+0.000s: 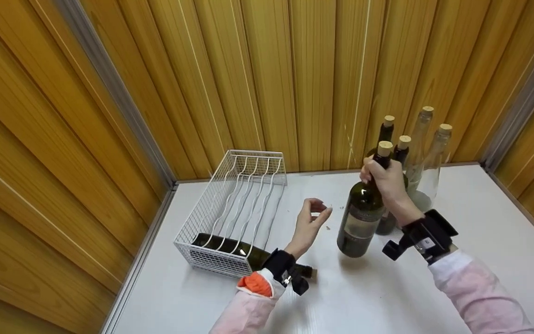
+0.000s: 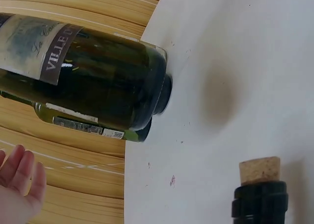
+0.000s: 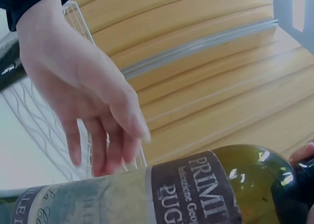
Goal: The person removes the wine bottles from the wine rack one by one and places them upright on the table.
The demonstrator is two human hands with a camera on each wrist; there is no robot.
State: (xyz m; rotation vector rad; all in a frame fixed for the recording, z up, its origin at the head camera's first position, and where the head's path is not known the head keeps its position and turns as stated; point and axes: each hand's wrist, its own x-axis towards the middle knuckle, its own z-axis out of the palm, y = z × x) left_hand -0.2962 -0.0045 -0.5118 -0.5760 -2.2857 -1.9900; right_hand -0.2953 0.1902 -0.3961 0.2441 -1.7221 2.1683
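My right hand point(image 1: 389, 182) grips the neck of a dark green wine bottle point(image 1: 359, 227), corked and labelled, held tilted just above the white table with a shadow beneath it. To its left, my left hand point(image 1: 310, 225) hovers with loosely bent fingers and nothing between them; the right wrist view shows the same left hand point(image 3: 93, 96) near the bottle's label point(image 3: 191, 189). A second dark wine bottle point(image 1: 257, 255) lies in the white wire rack point(image 1: 220, 264), its corked neck sticking out under my left wrist. That cork point(image 2: 260, 170) also shows in the left wrist view.
Behind my right hand stand two dark corked bottles point(image 1: 387, 127) and two clear corked bottles point(image 1: 434, 157). The rack's wavy wires point(image 1: 248, 199) run along its length. Wood-patterned panels point(image 1: 313, 83) wall the back and sides of the table point(image 1: 461, 222).
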